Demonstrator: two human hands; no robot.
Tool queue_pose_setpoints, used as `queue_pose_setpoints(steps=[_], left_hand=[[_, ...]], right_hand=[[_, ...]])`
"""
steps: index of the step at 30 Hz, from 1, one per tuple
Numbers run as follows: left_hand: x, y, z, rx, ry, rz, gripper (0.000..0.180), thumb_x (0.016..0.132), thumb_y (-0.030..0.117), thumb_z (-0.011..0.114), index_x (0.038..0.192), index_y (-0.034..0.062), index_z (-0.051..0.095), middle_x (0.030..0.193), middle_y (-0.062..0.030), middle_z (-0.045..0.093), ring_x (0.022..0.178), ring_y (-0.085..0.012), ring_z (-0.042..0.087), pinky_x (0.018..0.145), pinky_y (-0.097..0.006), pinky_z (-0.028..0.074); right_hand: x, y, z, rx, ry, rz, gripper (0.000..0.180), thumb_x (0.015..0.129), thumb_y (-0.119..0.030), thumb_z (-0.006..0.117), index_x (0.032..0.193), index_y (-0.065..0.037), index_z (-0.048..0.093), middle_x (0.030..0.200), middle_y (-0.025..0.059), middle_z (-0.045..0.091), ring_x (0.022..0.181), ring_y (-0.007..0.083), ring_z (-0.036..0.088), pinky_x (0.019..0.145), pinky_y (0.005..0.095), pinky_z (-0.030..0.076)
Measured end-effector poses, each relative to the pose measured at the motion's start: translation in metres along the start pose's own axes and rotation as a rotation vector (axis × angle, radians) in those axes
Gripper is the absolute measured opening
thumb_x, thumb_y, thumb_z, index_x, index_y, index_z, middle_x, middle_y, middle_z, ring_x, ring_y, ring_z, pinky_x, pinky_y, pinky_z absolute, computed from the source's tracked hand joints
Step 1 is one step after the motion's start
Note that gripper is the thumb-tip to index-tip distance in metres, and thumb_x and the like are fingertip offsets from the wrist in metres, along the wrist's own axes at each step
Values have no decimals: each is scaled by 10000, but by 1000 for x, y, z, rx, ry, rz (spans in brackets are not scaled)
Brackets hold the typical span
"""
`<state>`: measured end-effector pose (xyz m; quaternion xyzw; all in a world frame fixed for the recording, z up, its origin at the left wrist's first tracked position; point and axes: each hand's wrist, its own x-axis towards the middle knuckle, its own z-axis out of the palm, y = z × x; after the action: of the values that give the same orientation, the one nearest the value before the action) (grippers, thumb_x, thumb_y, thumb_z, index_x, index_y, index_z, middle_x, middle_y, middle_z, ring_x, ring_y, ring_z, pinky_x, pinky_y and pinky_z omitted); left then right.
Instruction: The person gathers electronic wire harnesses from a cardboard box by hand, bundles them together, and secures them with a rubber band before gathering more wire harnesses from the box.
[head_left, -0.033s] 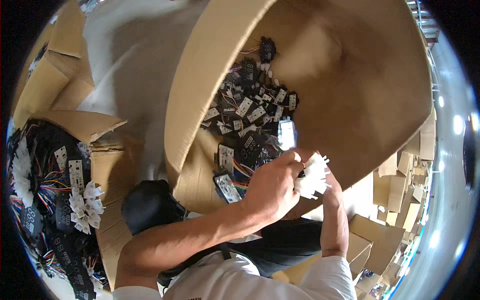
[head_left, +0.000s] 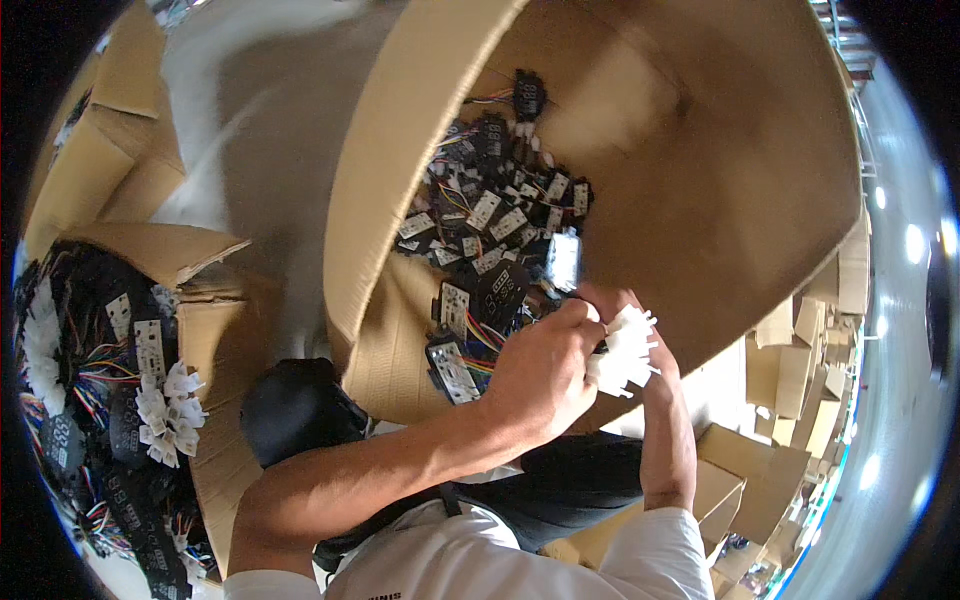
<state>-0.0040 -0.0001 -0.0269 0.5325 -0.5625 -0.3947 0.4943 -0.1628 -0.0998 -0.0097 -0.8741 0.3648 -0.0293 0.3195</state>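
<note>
The single view looks steeply down from the wearer's head — it is the left one of two fisheye cameras worn side by side. The white shirt [head_left: 470, 555] fills the lower edge, the forearms [head_left: 385, 465] enter from there, and the left hand [head_left: 545, 370] and right hand [head_left: 612, 302] sit close, near the middle. Beyond them the lens faces into a large carton [head_left: 730, 150] — its straight edges bowing — while smaller boxes [head_left: 780, 370] stand farther off, right.

Digits on modules [head_left: 507, 290], letters on shirt [head_left: 430, 560]
</note>
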Motion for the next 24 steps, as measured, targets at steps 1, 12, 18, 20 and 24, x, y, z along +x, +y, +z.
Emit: queue_pose_setpoints(steps=[1, 12, 18, 20, 24], left_hand=[[4, 10, 8, -6, -34, 29, 289, 737, 27, 710, 1021, -6, 668, 1001, -154, 630, 873, -339, 675, 774, -432, 565], [33, 1, -29, -39, 114, 133, 157, 845, 28, 649, 991, -5, 697, 917, -191, 706, 832, -380, 694, 741, -418, 557], [27, 2, -20, -178, -163, 126, 218, 900, 9, 582, 1102, -7, 663, 898, -150, 726, 800, -180, 695, 733, -337, 545], [25, 4, -18, -211, -248, -14, 202, 903, 14, 581, 1085, -9, 666, 897, -148, 728, 772, -184, 691, 724, -340, 547], [7, -7, 0, -257, -339, 54, 168, 897, 130, 639, 991, 0, 687, 848, -192, 715, 718, -309, 714, 675, -425, 552]], right_hand=[[-30, 74, 20, -35, 333, -70, 313, 804, -145, 678, 1082, -2, 691, 846, 179, 703, 756, 349, 689, 690, 411, 539], [-20, -33, -26, -22, 228, -64, 121, 939, -140, 656, 930, -27, 699, 771, 180, 665, 684, 377, 657, 624, 427, 526], [-19, -36, -21, 314, 362, 91, 291, 1051, -216, 517, 902, 15, 613, 666, 170, 583, 596, 254, 608, 575, 379, 481], [-19, -32, -18, 352, 373, 26, 313, 1062, -246, 507, 932, -1, 651, 669, 112, 605, 611, 168, 579, 574, 343, 488], [-23, -12, -37, 673, -66, 303, 612, 1067, -532, 349, 1041, -32, 702, 776, 63, 676, 651, 156, 611, 606, 279, 520]])
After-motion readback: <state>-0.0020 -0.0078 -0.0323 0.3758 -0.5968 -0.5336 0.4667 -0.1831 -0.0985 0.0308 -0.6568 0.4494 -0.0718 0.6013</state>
